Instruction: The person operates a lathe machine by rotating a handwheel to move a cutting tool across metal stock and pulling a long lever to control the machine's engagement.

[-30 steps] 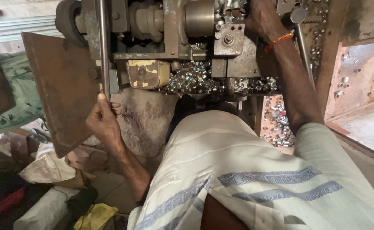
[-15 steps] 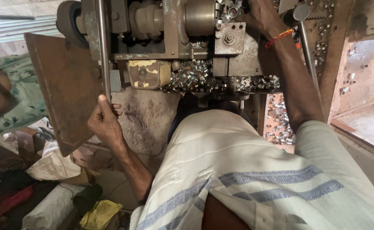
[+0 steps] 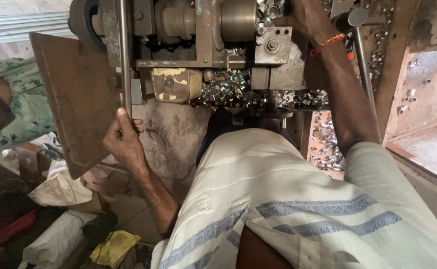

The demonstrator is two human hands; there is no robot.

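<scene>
Fingers (image 3: 128, 124) of left hand (image 3: 124, 144) clenched round lever rod (image 3: 124, 55), long axis vertical, rising beside machine (image 3: 198, 35). Right hand (image 3: 303, 15) up among parts, grip hidden. Tray (image 3: 258, 97) under machine heaped with small metal rings (image 3: 228, 89).

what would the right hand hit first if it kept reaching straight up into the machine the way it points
Probably the loose heap of small shiny metal rings at the top of the grey steel machine. The right hand already reaches among them, though it is partly cut off by the frame edge, so depth is unclear.
</scene>
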